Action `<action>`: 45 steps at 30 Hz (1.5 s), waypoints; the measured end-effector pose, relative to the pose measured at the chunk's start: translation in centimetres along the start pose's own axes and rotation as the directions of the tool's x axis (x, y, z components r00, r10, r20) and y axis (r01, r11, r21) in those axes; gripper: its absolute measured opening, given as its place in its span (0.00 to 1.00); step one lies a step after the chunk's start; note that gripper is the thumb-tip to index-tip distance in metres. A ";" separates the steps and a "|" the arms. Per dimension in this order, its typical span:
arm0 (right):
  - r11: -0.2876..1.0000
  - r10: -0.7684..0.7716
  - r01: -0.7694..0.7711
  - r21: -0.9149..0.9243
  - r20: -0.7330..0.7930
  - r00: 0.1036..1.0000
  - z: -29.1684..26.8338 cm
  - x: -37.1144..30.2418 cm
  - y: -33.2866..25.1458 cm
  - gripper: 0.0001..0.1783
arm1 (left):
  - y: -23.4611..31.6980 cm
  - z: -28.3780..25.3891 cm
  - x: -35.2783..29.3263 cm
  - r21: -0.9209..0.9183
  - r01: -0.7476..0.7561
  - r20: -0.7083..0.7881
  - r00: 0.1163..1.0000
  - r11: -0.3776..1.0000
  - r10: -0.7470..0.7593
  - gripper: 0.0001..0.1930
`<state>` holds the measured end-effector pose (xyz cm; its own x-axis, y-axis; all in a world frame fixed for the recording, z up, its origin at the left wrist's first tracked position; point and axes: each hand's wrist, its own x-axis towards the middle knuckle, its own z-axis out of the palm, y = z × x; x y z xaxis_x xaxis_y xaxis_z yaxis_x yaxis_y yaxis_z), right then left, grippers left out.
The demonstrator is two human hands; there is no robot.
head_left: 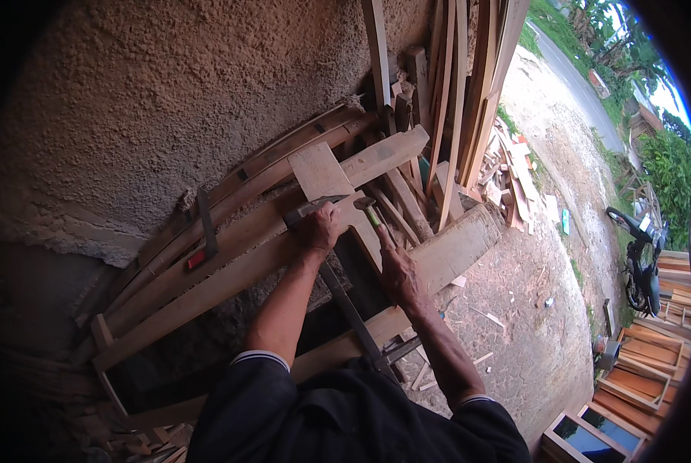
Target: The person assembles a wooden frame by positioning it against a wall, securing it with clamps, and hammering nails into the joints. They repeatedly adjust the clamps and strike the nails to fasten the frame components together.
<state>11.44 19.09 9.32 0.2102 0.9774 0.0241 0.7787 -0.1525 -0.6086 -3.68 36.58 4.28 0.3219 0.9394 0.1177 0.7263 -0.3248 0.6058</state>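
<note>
My left hand (pixel 322 228) is closed at the inner edge of a wooden frame (pixel 245 264), against a dark metal piece (pixel 302 210). This piece looks like the jaw of a bar clamp, whose long dark bar (pixel 351 312) crosses the frame below my wrist; whether they join is hidden. In my right hand (pixel 399 274) is a hammer (pixel 371 214) with a green handle, its head just right of my left hand. Under both hands lies a pale wooden board (pixel 321 171) over the frame's joint. The fingertips of my left hand are partly hidden.
Another metal bar with a red end (pixel 199 256) rests on the planks at left. Tall planks (pixel 457 100) lean on the rough wall (pixel 175 100). A thick beam (pixel 457 245) juts out at right. Wood scraps (pixel 515 174), a motorcycle (pixel 640 258) and wooden frames (pixel 646 363) stand farther right.
</note>
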 end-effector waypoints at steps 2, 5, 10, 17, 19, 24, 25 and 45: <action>0.988 0.152 -0.142 -0.061 0.213 0.965 -0.3 0.1 0.0 0.42 | -0.3 0.4 0.2 0.014 0.026 0.037 0.999 1.000 -0.026 0.12; 0.997 0.028 -0.018 -0.081 0.128 0.991 -1.0 0.0 0.2 0.42 | -0.5 0.5 0.1 0.014 -0.011 0.001 1.000 1.000 0.011 0.11; 0.997 0.072 -0.068 0.027 -0.174 0.982 -1.9 -1.4 3.0 0.38 | -0.2 -0.1 0.0 0.011 0.015 0.020 1.000 1.000 -0.015 0.12; 0.773 0.622 -0.612 0.167 -0.387 0.680 -1.2 -3.9 13.9 0.39 | -0.5 0.5 0.4 -0.154 -0.032 -0.023 0.999 0.988 0.028 0.13; 0.707 0.687 -0.683 0.183 -0.403 0.604 -0.4 -4.3 16.7 0.42 | -0.8 0.7 0.4 -0.192 -0.080 -0.103 0.993 0.978 0.061 0.14; 0.668 0.695 -0.722 0.180 -0.498 0.519 1.8 -5.6 19.6 0.43 | 0.9 0.9 -1.3 -0.787 0.461 0.388 0.887 0.411 -0.251 0.21; 0.673 0.664 -0.732 0.104 -0.520 0.537 1.6 -5.7 19.6 0.41 | 1.8 0.9 -2.1 -0.826 0.555 0.536 0.827 0.100 -0.167 0.23; -0.640 0.676 0.469 0.608 0.156 0.720 -0.3 -19.2 4.5 0.24 | 21.9 4.5 -25.8 -0.884 0.365 0.467 0.712 0.291 0.524 0.42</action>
<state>11.07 -0.43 6.38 0.5854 0.6240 -0.5176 -0.7597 0.6452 -0.0813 6.61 4.73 10.96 0.8935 0.4477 0.0343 -0.2083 0.3455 0.9150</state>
